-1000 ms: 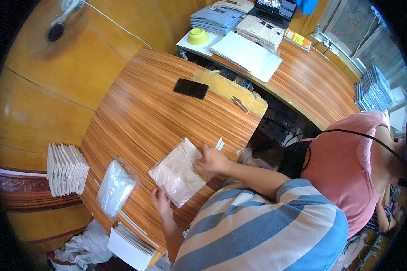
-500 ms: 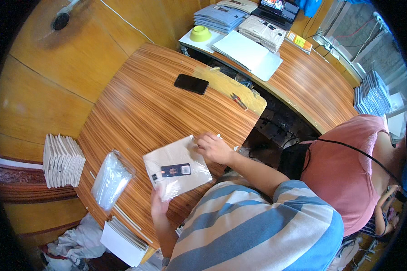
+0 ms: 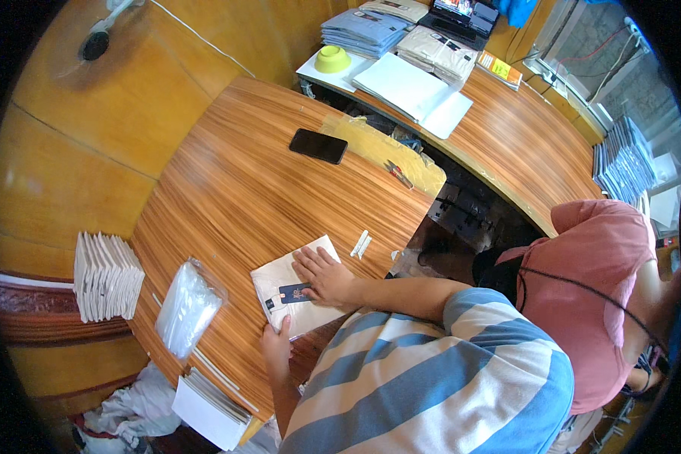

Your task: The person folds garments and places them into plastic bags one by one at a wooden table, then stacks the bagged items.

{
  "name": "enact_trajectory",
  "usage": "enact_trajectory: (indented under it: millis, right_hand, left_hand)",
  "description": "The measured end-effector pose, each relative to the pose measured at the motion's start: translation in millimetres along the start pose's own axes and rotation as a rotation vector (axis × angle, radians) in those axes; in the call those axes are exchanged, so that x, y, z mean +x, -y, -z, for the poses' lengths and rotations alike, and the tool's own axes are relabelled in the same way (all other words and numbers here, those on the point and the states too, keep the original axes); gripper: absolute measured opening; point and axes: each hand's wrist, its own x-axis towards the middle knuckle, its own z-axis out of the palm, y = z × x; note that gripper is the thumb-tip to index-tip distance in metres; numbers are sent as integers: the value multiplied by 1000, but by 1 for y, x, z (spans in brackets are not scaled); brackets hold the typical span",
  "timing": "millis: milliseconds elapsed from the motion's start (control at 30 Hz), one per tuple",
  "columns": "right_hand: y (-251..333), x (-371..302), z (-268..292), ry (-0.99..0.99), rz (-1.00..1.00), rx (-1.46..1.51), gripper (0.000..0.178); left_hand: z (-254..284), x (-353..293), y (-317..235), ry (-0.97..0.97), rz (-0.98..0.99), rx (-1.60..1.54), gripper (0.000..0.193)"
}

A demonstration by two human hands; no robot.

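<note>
A folded cream garment (image 3: pixel 287 286) with a dark blue tag (image 3: pixel 295 293) lies flat near the front edge of the wooden table (image 3: pixel 257 181). My right hand (image 3: pixel 323 274) rests flat on the garment's right part, fingers spread, next to the tag. My left hand (image 3: pixel 275 349) grips the garment's lower left corner at the table edge. A pile of clear plastic bags (image 3: pixel 187 308) lies to the left of the garment.
A black phone (image 3: pixel 318 145) lies at the table's far side. Two small white strips (image 3: pixel 360 244) sit right of the garment. Stacked white packs (image 3: pixel 106 275) stand at left, flat white sheets (image 3: pixel 208 397) below. A person in pink (image 3: pixel 590 287) sits at right.
The garment, held tilted a second ago, has been turned tag side up and laid flat. My right hand moved onto its top and my left hand to its lower corner.
</note>
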Motion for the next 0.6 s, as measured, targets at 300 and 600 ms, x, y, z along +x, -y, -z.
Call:
enact_trajectory:
  millis: [300, 600]
  right_hand:
    - [23, 38, 1, 150, 49, -104, 70]
    - [9, 43, -5, 80, 107, 5, 67]
  left_hand:
    - [-14, 43, -65, -432, -742, 436, 64]
    - [-40, 49, -70, -286, -606, 435, 63]
